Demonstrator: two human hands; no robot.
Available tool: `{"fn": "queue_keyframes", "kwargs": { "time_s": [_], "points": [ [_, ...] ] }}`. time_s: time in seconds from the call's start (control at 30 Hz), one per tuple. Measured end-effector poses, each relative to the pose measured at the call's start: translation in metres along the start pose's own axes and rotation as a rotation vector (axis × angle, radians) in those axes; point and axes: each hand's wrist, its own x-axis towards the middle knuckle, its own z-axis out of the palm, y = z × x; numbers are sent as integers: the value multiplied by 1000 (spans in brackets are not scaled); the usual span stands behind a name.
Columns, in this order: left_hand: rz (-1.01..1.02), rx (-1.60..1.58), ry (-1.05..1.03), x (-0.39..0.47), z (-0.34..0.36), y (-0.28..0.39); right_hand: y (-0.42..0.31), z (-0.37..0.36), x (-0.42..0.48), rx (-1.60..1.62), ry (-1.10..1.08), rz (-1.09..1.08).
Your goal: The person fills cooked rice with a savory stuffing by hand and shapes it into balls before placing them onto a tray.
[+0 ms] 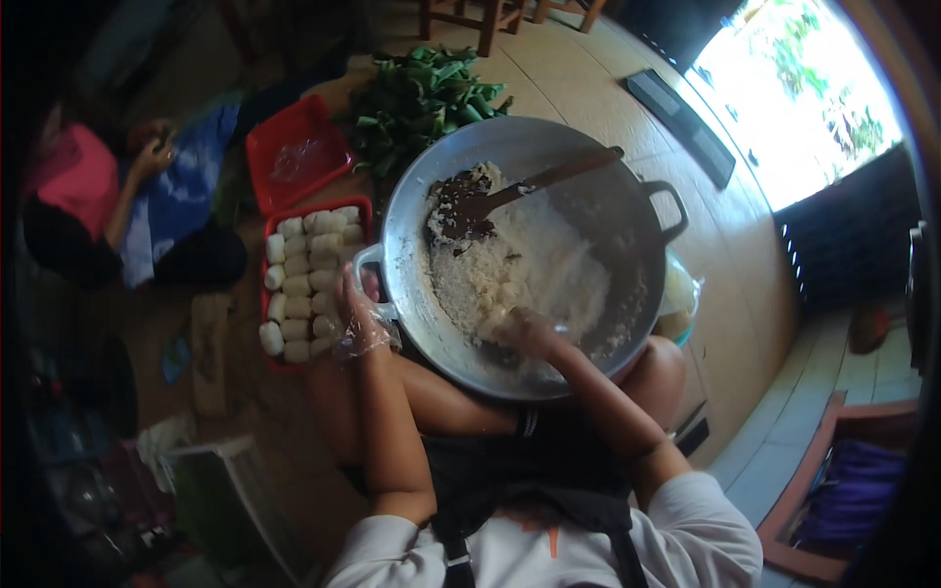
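Note:
A large metal wok (412, 294) with two loop handles stands before me, close to my bent legs. My left hand (362, 309), in a thin clear plastic glove, grips its left handle. Inside the wok, my right hand (528, 334) reaches into a pale grainy mass (470, 283) that looks like cooked rice; its fingers are partly hidden, blurred and veiled by haze. A dark wooden paddle (544, 176) leans from the mass to the far right rim, its blade coated with dark and pale bits. Left of the wok, a red plastic tray (269, 220) holds rows of whitish rolls (296, 285).
Green leaves (426, 95) are heaped beyond the wok. An empty-looking red lid or tray (265, 165) lies behind the rolls. A seated person (81, 176) works at the left. A filled plastic bag (678, 298) touches the wok's right side. Wooden stool legs (485, 29) stand at the far edge.

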Motion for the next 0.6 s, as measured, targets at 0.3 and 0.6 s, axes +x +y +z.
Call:
{"fn": "queue_keyframes", "kwargs": {
  "time_s": [0.3, 0.6],
  "points": [
    [165, -112, -145, -9, 8, -17, 62, -16, 45, 289, 375, 120],
    [52, -243, -99, 0, 5, -41, -36, 10, 23, -590, -214, -95]
  ]
}}
